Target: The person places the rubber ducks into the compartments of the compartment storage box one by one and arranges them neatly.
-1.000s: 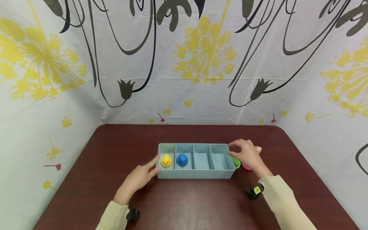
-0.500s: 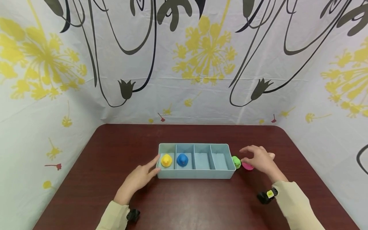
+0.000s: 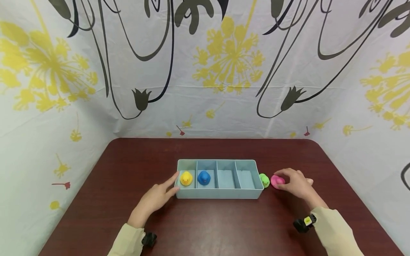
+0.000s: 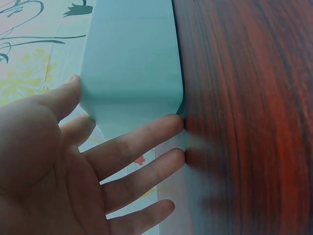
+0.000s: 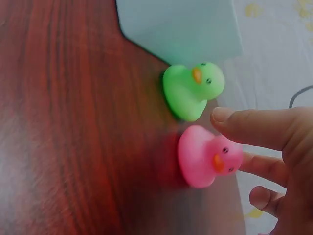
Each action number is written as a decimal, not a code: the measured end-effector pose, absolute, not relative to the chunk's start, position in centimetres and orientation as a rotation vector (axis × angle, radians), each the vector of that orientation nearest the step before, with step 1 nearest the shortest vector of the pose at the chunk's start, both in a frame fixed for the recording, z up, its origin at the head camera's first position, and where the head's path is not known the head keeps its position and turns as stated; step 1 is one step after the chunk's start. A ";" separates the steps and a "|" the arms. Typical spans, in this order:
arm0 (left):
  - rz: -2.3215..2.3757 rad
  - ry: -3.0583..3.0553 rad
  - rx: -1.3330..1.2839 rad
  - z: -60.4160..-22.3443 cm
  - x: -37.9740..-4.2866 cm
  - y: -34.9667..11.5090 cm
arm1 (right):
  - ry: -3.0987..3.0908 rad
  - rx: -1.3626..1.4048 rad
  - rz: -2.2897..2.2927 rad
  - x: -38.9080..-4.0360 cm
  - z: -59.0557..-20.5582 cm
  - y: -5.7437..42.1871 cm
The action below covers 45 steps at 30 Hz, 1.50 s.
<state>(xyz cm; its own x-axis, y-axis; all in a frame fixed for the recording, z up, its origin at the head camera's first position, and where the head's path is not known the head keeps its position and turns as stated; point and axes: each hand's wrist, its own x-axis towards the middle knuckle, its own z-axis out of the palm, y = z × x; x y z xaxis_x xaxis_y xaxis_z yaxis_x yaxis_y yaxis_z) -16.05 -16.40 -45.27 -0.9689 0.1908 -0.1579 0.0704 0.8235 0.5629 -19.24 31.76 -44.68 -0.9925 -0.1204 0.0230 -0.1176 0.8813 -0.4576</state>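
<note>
Right hand (image 3: 296, 183) has drifted over to the pink duck (image 5: 198, 156), thumb and fingers apart around it. Left hand (image 3: 153, 197) is spread, touching the tray (image 3: 219, 194).

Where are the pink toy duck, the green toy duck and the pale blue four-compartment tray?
Pink toy duck (image 5: 197, 157), right wrist view, its body.
Green toy duck (image 5: 186, 95), right wrist view, its body.
Pale blue four-compartment tray (image 3: 219, 193), head view, its near wall.

Soft even brightness in the head view, pale glare at lower centre on the glossy red-brown wooden bench (image 3: 208, 220), faint shadow below the right hand (image 3: 296, 183), left wrist view dimmer, right hazy, smooth pink toy duck (image 5: 195, 156) softly blurred
</note>
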 end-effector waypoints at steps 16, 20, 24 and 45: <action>0.845 2.765 0.175 -44.8 -16.0 -16.2 | 2.975 -0.220 -0.787 -19.2 -47.0 33.3; 0.851 2.770 0.184 -44.6 -16.1 -16.2 | 2.990 -0.220 -0.803 -19.2 -47.0 33.4; 0.859 2.770 0.184 -44.6 -16.0 -16.2 | 3.002 -0.204 -0.819 -19.4 -47.3 33.6; 0.873 2.767 0.178 -44.8 -15.8 -16.3 | 3.089 -0.099 -0.885 -18.9 -46.2 33.6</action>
